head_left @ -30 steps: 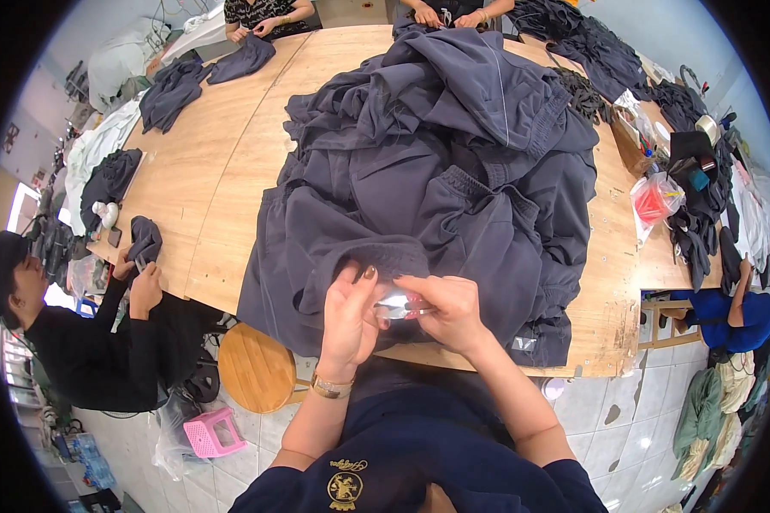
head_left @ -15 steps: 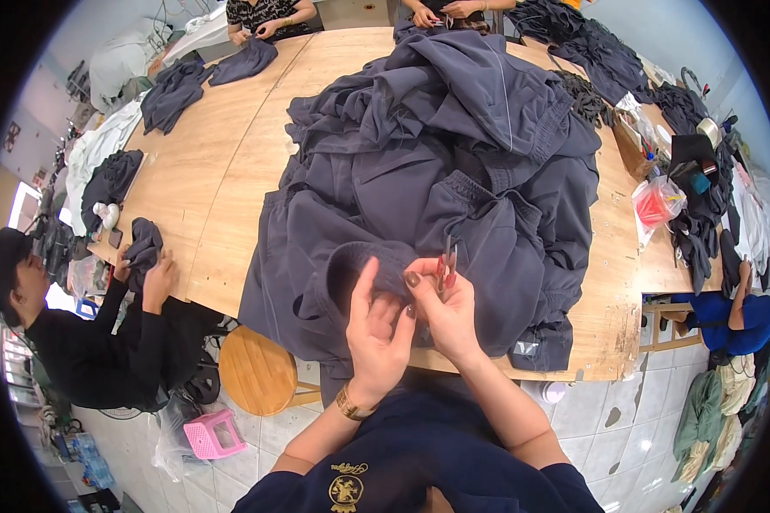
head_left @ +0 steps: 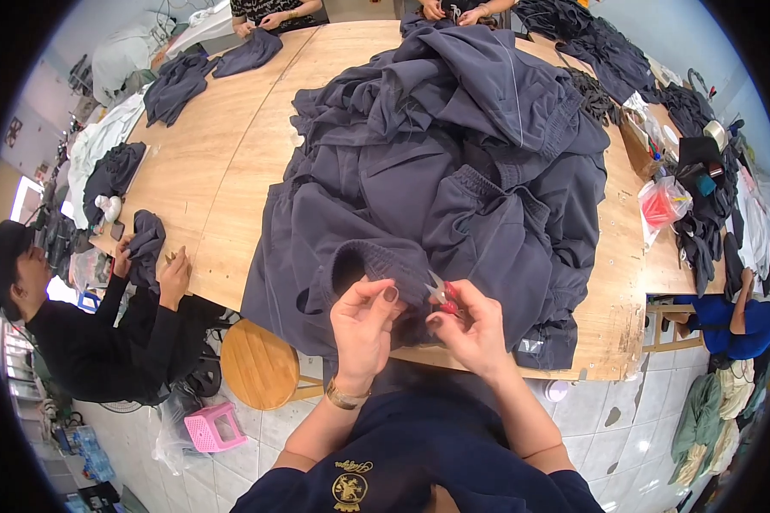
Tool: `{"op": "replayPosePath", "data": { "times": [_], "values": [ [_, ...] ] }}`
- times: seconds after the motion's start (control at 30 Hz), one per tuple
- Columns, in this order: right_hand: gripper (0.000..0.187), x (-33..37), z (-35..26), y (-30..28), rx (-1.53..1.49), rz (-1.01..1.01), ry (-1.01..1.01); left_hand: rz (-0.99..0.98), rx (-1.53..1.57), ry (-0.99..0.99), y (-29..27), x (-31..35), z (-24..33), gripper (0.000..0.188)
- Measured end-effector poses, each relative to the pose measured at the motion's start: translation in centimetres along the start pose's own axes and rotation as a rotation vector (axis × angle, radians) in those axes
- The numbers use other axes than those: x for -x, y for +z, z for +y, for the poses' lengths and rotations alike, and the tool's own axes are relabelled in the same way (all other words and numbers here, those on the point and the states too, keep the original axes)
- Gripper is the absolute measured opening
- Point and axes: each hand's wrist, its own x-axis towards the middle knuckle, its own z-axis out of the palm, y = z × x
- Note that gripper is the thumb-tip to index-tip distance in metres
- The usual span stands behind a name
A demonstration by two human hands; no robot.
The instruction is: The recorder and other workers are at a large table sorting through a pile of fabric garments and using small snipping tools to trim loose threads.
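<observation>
At the far left a seated person in black [head_left: 77, 333] works a dark cloth piece [head_left: 148, 244] at the edge of the wide pale wooden table [head_left: 231, 171], with a round wooden stool [head_left: 261, 363] and a small pink plastic stool [head_left: 210, 426] on the tiled floor nearby.

The large heap of dark navy-grey fabric garments [head_left: 453, 171] covers the middle of the table, its ribbed, gathered hems showing; the nearest garment hangs over the near table edge, and a rolled hem opening [head_left: 368, 261] lies just above the hands.

The left hand [head_left: 361, 329] is raised with its palm turned inward and its wrist wearing a gold bracelet; its grip is narrow, thumb and forefinger pinched at the dark cloth, though whether a thread is caught there cannot be told.

The right hand [head_left: 473, 329] faces it, fingers curled, its grip closed around small red-handled metal thread snips [head_left: 441, 295]. The snips sit between the two hands, right over the hem. Their long axis runs diagonally, the blades pointing up and to the left, toward the fabric.

At the far right lies a red plastic bag [head_left: 663, 205].
</observation>
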Motion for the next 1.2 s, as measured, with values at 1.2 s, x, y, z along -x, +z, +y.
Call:
{"op": "replayPosePath", "data": {
  "times": [1.2],
  "values": [
    [0.034,-0.8,0.5,-0.8,0.953,0.05,-0.483,-0.115,0.102,0.024,-0.4,0.2,-0.5,0.009]
  ]
}}
